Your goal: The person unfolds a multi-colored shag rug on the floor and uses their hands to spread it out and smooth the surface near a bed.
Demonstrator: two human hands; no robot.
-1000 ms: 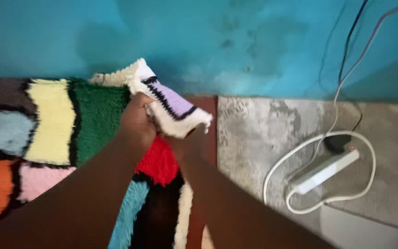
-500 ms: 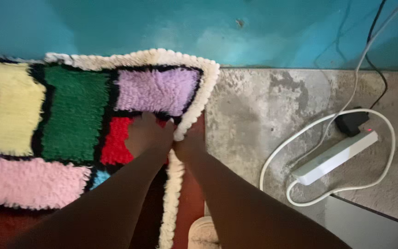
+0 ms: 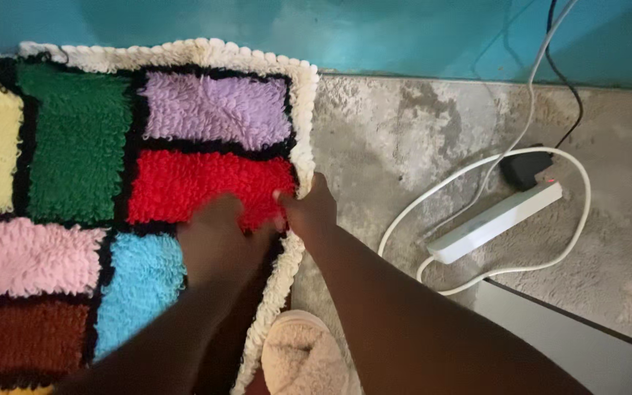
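While both arms reach in from the bottom of the frame, the shaggy patchwork rug with colour blocks outlined in black and a cream looped border [image 3: 82, 139] lies flat on the floor and fills the left half of the picture. Its blocks show yellow and green at the upper left, lilac at the top centre, red just below that, pink at the left, sky blue and dark brown at the lower left.

The left hand [image 3: 217, 238] rests palm down on the rug at the lower edge of the red block, fingers spread fairly wide and blurred, holding nothing. The right hand [image 3: 309, 208] is just beside it at the centre of the frame, closed narrowly, pinching the cream border of the rug at its right edge.

To the right of the rug is bare mottled grey concrete floor [image 3: 389, 139], meeting a turquoise painted wall [image 3: 404, 36] along the top of the frame. On the floor at the right lies a white rectangular power strip [image 3: 495, 223] with its white cable looped around it and a black plug [image 3: 524, 167] at its upper end. A fluffy beige slipper [image 3: 301, 358] sits at the bottom centre, just beside the rug border.
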